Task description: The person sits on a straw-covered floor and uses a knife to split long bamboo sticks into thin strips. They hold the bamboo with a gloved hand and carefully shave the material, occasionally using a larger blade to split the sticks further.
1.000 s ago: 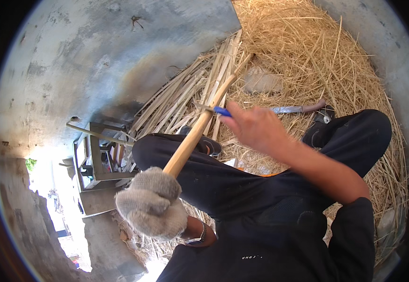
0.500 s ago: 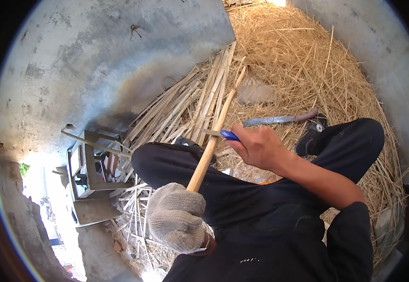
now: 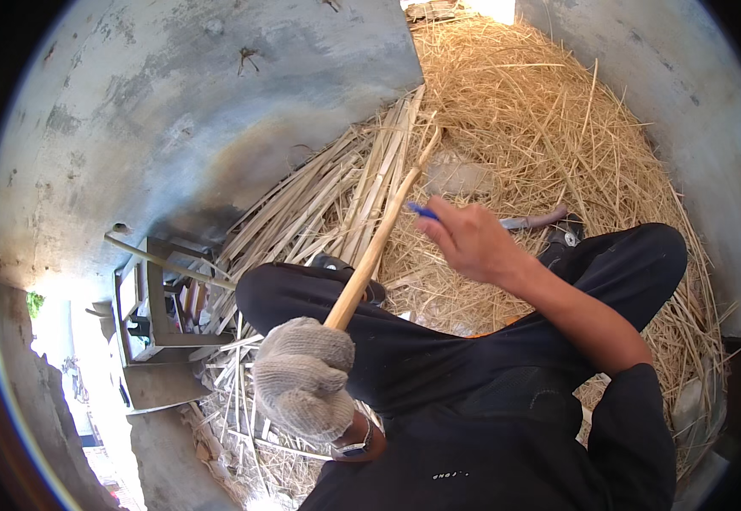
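Observation:
My left hand (image 3: 304, 379), in a grey knitted glove, is wrapped round the lower end of a long, pale, peeled wooden stick (image 3: 372, 253). The stick slants up and away to the right, narrowing at a slightly crooked far end. In my bare right hand (image 3: 477, 245) is a small knife with a blue handle (image 3: 422, 209), held just right of the stick's upper half. Its blade is hard to make out, so I cannot tell whether it touches the wood. A sickle-like tool (image 3: 539, 220) with a brownish handle lies beyond my right hand, its blade partly hidden by that hand.
Loose straw (image 3: 541, 119) covers the ground ahead and to the right. Long flat strips (image 3: 328, 187) are heaped left of the stick, against a grey wall (image 3: 175, 111). At far left is a wooden box-like frame (image 3: 166, 336) with a thin pole (image 3: 170, 261) across it. My bent legs flank the work.
The knife has gone from lying across the stick to a place farther along and right of it. My left hand and the stick have shifted slightly left.

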Demonstrator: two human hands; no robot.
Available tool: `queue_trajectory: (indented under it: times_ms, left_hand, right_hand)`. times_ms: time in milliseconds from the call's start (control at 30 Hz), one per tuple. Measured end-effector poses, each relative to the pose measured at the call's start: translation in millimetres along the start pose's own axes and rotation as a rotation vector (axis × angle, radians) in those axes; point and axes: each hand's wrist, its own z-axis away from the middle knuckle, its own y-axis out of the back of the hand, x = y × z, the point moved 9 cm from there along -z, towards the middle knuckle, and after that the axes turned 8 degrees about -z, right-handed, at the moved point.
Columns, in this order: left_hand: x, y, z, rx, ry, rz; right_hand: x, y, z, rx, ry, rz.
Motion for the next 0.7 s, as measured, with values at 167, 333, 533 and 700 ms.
queue_trajectory:
  times_ms: [167,333,533,700]
  left_hand:
    - [-15,12,26,-0.329,-0.069,0.342]
    - [14,-24,11,-0.310,-0.117,0.189]
    - [34,-51,0,-0.850,-0.449,0.039]
    - [51,-70,3,-1.088,-0.674,0.204]
  right_hand:
    - [14,-18,8,-0.036,-0.158,0.144]
    - [143,-2,13,0.136,-0.367,0.313]
    - [33,0,9,-0.035,-0.066,0.020]
    - [36,-11,24,-0.005,0.036,0.014]
